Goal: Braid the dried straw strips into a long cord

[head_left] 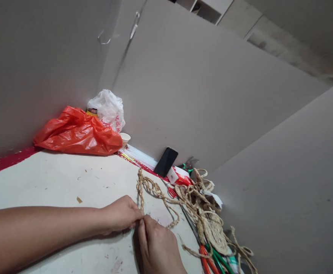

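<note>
My left hand comes in from the left, its fingers pinched on a braided straw rope. Right beside it, my right hand is closed on the same rope, and the fingertips of both hands meet. From there the rope runs up the table, bends over and trails in loose loops to the right. A tangled heap of straw rope lies along the right edge of the table. The exact grip points are hidden behind my fingers.
Red-handled and green-handled tools lie by the heap. A phone leans on the wall beside a red-and-white box and green-handled pliers. Further left stand a paper cup, a red plastic bag and a white bag.
</note>
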`<state>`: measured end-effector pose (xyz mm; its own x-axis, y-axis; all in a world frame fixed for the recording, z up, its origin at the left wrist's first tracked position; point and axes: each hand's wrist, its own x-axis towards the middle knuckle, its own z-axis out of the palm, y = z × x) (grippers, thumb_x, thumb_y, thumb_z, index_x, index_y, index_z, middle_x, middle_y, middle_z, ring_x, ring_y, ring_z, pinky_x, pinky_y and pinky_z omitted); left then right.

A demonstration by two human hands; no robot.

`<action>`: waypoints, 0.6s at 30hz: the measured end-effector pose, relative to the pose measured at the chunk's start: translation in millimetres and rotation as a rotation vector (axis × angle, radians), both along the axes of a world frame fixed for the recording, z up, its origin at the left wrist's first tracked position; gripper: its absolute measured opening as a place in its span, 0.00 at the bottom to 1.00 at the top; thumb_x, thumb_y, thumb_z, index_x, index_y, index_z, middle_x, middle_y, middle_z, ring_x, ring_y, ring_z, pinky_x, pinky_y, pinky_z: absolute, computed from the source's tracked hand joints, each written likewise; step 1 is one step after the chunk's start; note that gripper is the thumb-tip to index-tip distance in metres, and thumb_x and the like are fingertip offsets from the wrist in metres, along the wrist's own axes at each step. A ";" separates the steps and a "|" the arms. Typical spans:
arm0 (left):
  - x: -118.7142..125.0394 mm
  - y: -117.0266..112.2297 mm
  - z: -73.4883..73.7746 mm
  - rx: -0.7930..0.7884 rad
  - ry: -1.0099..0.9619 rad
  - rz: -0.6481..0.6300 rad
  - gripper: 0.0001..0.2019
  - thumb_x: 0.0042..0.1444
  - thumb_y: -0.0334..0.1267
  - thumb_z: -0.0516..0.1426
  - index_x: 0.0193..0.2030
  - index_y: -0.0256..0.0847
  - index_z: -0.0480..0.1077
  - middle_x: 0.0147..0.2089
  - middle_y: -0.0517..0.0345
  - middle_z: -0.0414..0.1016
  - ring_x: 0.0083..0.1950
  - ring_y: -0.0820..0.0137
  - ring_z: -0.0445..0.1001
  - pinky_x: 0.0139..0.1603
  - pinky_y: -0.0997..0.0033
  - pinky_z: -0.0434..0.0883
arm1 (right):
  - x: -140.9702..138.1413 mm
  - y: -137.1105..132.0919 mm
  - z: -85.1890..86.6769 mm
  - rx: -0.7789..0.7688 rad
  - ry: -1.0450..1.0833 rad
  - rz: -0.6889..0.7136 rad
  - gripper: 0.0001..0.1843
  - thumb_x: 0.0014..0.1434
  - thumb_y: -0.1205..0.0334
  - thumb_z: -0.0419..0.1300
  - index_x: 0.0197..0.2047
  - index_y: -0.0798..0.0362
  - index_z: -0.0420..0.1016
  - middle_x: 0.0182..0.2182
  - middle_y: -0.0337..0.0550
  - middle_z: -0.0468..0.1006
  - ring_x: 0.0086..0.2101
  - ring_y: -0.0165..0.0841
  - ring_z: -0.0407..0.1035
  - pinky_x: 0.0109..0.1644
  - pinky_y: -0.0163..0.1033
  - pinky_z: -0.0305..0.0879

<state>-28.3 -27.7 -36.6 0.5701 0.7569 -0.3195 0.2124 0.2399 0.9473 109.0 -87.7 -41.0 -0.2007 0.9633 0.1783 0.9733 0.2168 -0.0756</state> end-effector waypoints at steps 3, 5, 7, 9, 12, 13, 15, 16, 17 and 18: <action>0.9 -1.6 -1.9 -0.080 0.001 0.022 0.16 0.47 0.42 0.52 0.13 0.40 0.56 0.09 0.69 0.49 0.10 0.81 0.42 0.14 0.73 0.39 | -2.3 -2.5 1.1 0.042 -0.109 0.047 0.12 0.61 0.66 0.46 0.29 0.52 0.67 0.21 0.43 0.76 0.20 0.36 0.71 0.23 0.38 0.44; 1.4 -2.2 -2.7 -0.119 -0.014 0.038 0.15 0.45 0.40 0.53 0.13 0.40 0.56 0.09 0.69 0.50 0.10 0.81 0.43 0.14 0.73 0.39 | -3.3 -3.1 0.8 0.058 -0.169 0.074 0.10 0.60 0.68 0.48 0.29 0.53 0.66 0.21 0.43 0.76 0.20 0.36 0.70 0.23 0.38 0.43; 1.9 -2.5 -2.6 -0.151 -0.032 0.056 0.14 0.44 0.38 0.54 0.13 0.40 0.55 0.10 0.69 0.51 0.10 0.81 0.43 0.13 0.74 0.39 | -4.0 -3.4 0.1 0.068 -0.203 0.095 0.08 0.59 0.70 0.49 0.29 0.53 0.66 0.21 0.43 0.76 0.20 0.35 0.70 0.22 0.37 0.43; 2.2 -2.7 -2.1 -0.166 -0.047 0.076 0.13 0.42 0.36 0.54 0.13 0.40 0.55 0.10 0.69 0.51 0.10 0.82 0.43 0.13 0.74 0.40 | -5.0 -3.7 -0.4 0.082 -0.207 0.105 0.08 0.59 0.70 0.50 0.29 0.53 0.65 0.21 0.44 0.75 0.20 0.35 0.69 0.22 0.37 0.44; 2.8 -3.2 -1.9 -0.168 -0.054 0.092 0.12 0.41 0.34 0.53 0.13 0.40 0.55 0.10 0.70 0.51 0.10 0.82 0.42 0.12 0.74 0.39 | -6.6 -4.4 1.2 0.091 -0.165 0.120 0.08 0.60 0.68 0.49 0.29 0.53 0.66 0.22 0.45 0.75 0.21 0.36 0.70 0.23 0.37 0.47; 2.9 -3.4 -2.1 -0.165 -0.051 0.097 0.12 0.41 0.34 0.53 0.13 0.40 0.55 0.10 0.70 0.51 0.11 0.82 0.42 0.12 0.75 0.39 | -7.0 -4.6 2.6 0.084 -0.149 0.127 0.09 0.60 0.67 0.49 0.29 0.53 0.66 0.22 0.46 0.75 0.21 0.36 0.70 0.23 0.37 0.48; 3.2 -3.8 -2.4 -0.158 -0.041 0.108 0.12 0.40 0.32 0.53 0.13 0.40 0.54 0.10 0.70 0.51 0.11 0.82 0.42 0.12 0.75 0.39 | -7.4 -5.0 5.9 0.053 -0.135 0.139 0.09 0.60 0.66 0.49 0.30 0.53 0.67 0.24 0.47 0.75 0.23 0.37 0.71 0.24 0.38 0.49; 3.3 -3.9 -2.4 -0.161 -0.036 0.113 0.11 0.40 0.32 0.52 0.13 0.40 0.53 0.10 0.70 0.51 0.11 0.82 0.42 0.12 0.75 0.40 | -7.3 -5.2 7.4 0.037 -0.137 0.142 0.09 0.60 0.66 0.49 0.30 0.53 0.67 0.24 0.48 0.76 0.23 0.38 0.71 0.24 0.38 0.49; 3.3 -3.8 -2.1 -0.169 -0.035 0.116 0.11 0.40 0.32 0.52 0.13 0.40 0.53 0.09 0.70 0.50 0.11 0.82 0.42 0.12 0.75 0.40 | -7.2 -5.6 8.6 0.026 -0.142 0.147 0.09 0.60 0.66 0.49 0.30 0.53 0.67 0.24 0.48 0.76 0.23 0.38 0.71 0.24 0.38 0.50; 3.2 -3.6 -1.7 -0.181 -0.039 0.115 0.11 0.39 0.31 0.52 0.13 0.40 0.53 0.09 0.70 0.50 0.11 0.82 0.42 0.12 0.75 0.39 | -7.1 -6.0 9.1 0.025 -0.146 0.153 0.09 0.60 0.65 0.49 0.30 0.53 0.68 0.24 0.48 0.76 0.23 0.38 0.71 0.24 0.38 0.49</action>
<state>-25.0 -31.3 -38.3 0.4977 0.7501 -0.4355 0.1379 0.4273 0.8935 101.9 -93.8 -31.9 -0.3695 0.9153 0.1601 0.9292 0.3628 0.0705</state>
